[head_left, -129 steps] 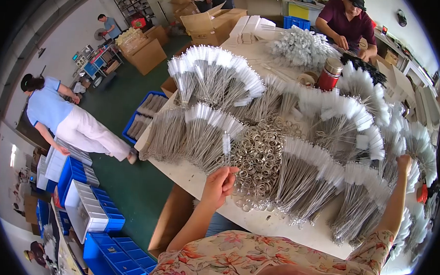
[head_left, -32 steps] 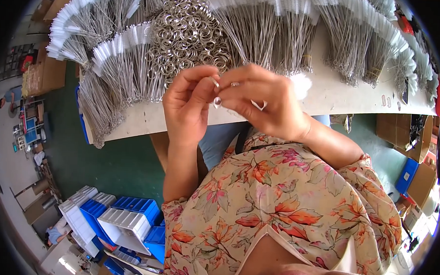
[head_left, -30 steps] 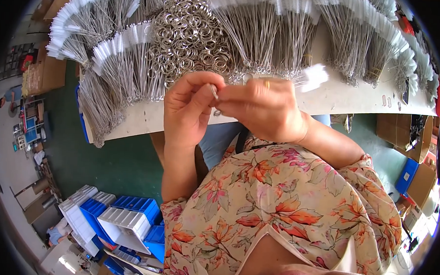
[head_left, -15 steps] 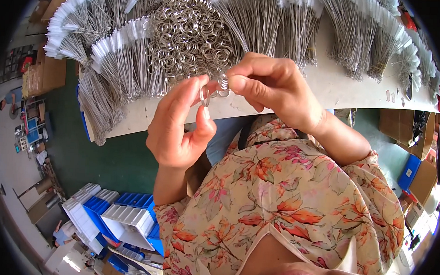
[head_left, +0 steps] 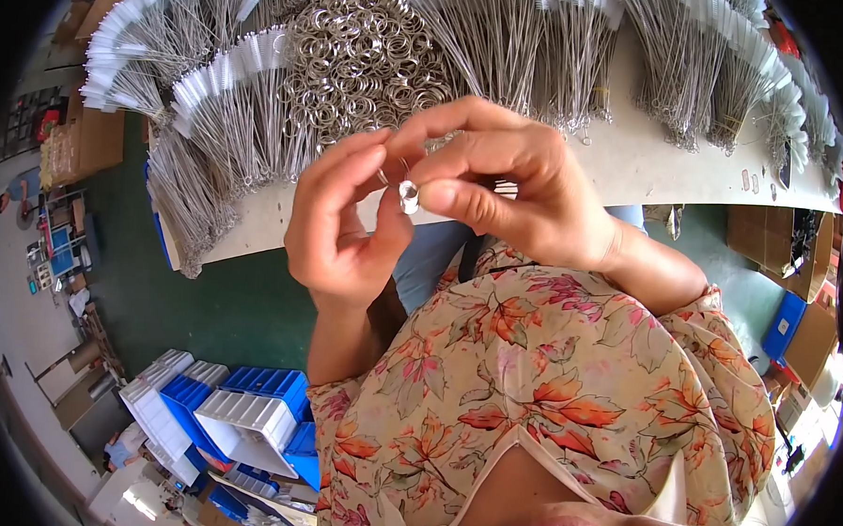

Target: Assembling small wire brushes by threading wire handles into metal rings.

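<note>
Your right hand's (head_left: 514, 187) grip pinches small metal rings (head_left: 408, 197) near the tabletop's (head_left: 642, 169) front edge; left hand (head_left: 343, 227) half-curled, can't tell what's held. Probably light, stiff, slippery, so pinch the rims.

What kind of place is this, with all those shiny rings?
It looks like a workshop or small factory. Many bunches of brushes and a big heap of metal rings lie on the table, and plastic bins are grouped nearby.
</note>
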`<action>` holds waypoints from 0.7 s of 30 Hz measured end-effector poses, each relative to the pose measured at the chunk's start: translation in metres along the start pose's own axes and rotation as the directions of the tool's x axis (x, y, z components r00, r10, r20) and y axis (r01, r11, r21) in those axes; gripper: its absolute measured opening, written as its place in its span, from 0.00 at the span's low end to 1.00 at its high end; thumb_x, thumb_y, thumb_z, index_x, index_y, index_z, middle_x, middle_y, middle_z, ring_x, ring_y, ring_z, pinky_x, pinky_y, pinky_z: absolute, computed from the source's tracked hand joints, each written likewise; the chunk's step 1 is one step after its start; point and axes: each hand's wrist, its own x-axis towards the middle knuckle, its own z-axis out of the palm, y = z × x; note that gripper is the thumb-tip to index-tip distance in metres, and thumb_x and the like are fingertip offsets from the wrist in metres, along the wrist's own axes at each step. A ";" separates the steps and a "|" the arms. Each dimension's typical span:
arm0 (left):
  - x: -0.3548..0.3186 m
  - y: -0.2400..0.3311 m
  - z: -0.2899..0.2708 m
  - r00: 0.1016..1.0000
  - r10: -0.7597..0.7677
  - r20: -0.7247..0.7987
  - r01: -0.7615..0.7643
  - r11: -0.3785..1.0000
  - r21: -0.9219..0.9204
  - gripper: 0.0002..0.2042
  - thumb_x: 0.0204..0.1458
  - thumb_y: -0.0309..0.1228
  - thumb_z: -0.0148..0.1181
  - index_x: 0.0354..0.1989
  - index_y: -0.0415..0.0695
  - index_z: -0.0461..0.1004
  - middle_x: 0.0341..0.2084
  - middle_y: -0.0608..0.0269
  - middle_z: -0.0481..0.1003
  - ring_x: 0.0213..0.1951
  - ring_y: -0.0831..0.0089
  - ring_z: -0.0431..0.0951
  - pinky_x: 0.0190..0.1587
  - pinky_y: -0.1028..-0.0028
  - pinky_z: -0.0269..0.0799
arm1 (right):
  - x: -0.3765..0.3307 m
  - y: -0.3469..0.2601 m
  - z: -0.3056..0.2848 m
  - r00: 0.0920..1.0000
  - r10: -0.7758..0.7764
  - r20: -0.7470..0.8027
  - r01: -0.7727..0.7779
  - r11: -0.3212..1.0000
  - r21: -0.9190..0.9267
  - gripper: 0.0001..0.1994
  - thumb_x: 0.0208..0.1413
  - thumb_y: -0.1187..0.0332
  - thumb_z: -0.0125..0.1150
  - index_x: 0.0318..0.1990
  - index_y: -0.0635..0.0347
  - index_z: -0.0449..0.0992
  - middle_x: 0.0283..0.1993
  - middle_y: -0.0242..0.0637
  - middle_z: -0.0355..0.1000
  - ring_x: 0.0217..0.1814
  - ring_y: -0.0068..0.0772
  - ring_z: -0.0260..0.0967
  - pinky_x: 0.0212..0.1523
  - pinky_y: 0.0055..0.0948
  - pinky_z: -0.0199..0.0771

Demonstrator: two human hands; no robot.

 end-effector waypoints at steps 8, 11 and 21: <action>-0.006 -0.002 -0.011 0.905 -0.411 0.108 0.385 0.685 -0.619 0.14 0.46 0.12 0.50 0.43 0.30 0.67 0.42 0.40 0.71 0.43 0.65 0.75 0.44 0.73 0.73 | -0.003 0.006 -0.004 0.935 -0.302 0.186 0.355 0.802 -0.480 0.04 0.46 0.74 0.60 0.31 0.61 0.76 0.39 0.38 0.72 0.36 0.37 0.73 0.30 0.26 0.74; -0.004 0.004 -0.010 0.939 -0.339 0.051 0.328 0.846 -0.420 0.14 0.45 0.13 0.52 0.43 0.29 0.68 0.40 0.40 0.72 0.40 0.64 0.76 0.42 0.71 0.74 | 0.000 0.012 -0.010 0.927 -0.303 0.222 0.373 0.807 -0.458 0.04 0.49 0.71 0.60 0.32 0.58 0.77 0.37 0.36 0.72 0.31 0.29 0.72 0.26 0.23 0.72; 0.007 -0.004 -0.007 0.988 0.155 0.017 -0.156 0.969 0.192 0.16 0.45 0.16 0.55 0.45 0.26 0.67 0.36 0.41 0.74 0.37 0.58 0.78 0.39 0.69 0.77 | 0.012 0.001 0.005 0.964 0.265 -0.005 -0.256 0.936 0.241 0.09 0.53 0.66 0.59 0.36 0.63 0.77 0.26 0.28 0.70 0.22 0.15 0.60 0.22 0.16 0.63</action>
